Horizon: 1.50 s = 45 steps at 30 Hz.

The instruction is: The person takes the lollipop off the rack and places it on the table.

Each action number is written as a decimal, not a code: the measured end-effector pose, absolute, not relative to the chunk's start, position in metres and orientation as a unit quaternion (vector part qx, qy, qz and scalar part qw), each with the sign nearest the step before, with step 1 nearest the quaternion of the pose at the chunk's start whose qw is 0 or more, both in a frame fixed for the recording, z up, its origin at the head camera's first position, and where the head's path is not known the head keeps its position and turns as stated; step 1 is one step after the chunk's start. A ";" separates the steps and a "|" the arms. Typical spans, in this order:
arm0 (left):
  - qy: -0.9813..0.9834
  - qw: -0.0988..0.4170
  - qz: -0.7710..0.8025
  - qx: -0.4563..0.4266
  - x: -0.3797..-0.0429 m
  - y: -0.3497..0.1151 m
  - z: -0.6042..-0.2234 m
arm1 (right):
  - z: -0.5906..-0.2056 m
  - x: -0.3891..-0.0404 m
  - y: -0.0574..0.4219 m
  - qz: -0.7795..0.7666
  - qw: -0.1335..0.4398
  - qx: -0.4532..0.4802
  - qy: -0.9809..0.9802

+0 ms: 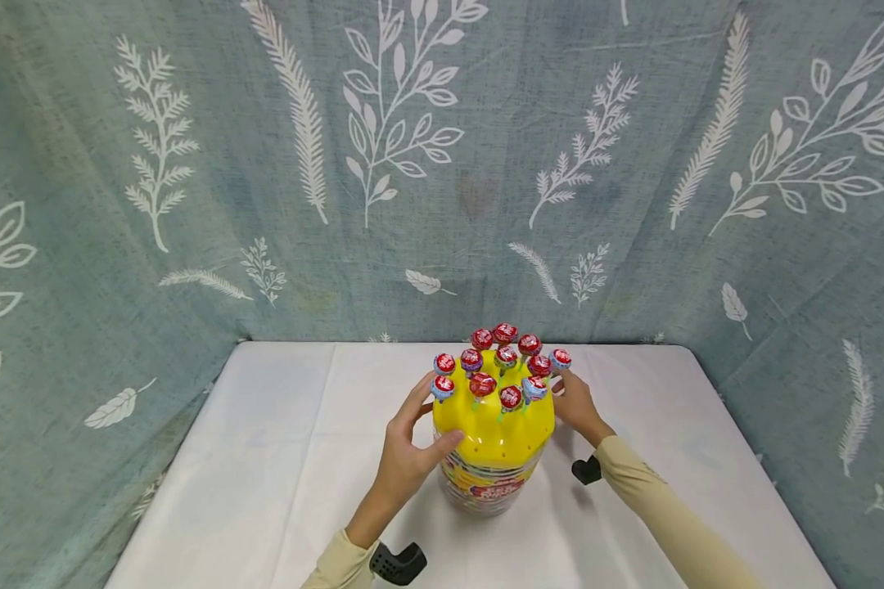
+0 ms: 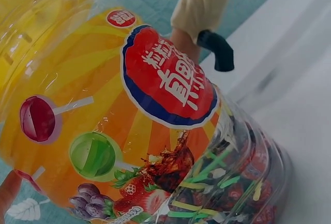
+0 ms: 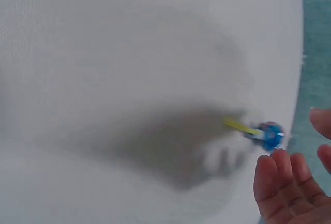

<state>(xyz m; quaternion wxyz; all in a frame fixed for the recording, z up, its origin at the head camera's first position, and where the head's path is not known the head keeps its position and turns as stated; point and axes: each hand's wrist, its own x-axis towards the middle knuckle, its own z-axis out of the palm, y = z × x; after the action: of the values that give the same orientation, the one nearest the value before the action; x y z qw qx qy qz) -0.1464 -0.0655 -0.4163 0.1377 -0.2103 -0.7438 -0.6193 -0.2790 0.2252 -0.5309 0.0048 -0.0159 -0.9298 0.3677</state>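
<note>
A clear candy jar (image 1: pixel 489 488) with a yellow lid (image 1: pixel 497 433) stands upright on the table, several red- and blue-wrapped lollipops (image 1: pixel 482 384) sticking up from the lid. My left hand (image 1: pixel 407 454) holds the jar's upper left side, thumb across the lid's front and fingers around its far side. In the left wrist view the orange fruit label (image 2: pixel 103 131) shows, with loose lollipops (image 2: pixel 227 188) inside the jar below it. At the lid's right is my right hand (image 1: pixel 578 405), its fingers extended. Just beyond those fingertips a blue-wrapped lollipop (image 3: pixel 270 135) with a yellow stick shows in the right wrist view.
The table has a white cover (image 1: pixel 265 458). A grey-green leaf-print curtain (image 1: pixel 442 164) hangs behind it and along both sides. Black wrist devices (image 1: pixel 399 564) are worn at both sleeve cuffs.
</note>
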 end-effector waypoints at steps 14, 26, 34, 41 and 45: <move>-0.734 0.147 -0.625 -0.220 -0.145 -0.063 -0.417 | -0.484 -0.262 0.234 0.381 0.030 0.042 -0.923; -0.732 0.148 -0.625 -0.227 -0.146 -0.062 -0.418 | -0.447 -0.243 0.235 0.439 0.056 0.087 -0.893; -0.734 0.148 -0.624 -0.224 -0.146 -0.061 -0.417 | -0.425 -0.229 0.234 0.449 0.079 0.110 -0.883; -0.741 0.130 -0.625 -0.206 -0.143 -0.061 -0.414 | -0.405 -0.216 0.232 0.466 0.114 0.158 -0.863; -0.746 0.133 -0.618 -0.207 -0.142 -0.061 -0.412 | -0.391 -0.206 0.229 0.466 0.131 0.173 -0.858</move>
<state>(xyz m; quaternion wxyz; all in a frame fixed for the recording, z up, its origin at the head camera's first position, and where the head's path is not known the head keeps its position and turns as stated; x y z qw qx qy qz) -0.1425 -0.0612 -0.4124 0.1330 -0.2075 -0.7461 -0.6185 -0.2063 0.2293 -0.3913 0.1310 0.1726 -0.8578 0.4662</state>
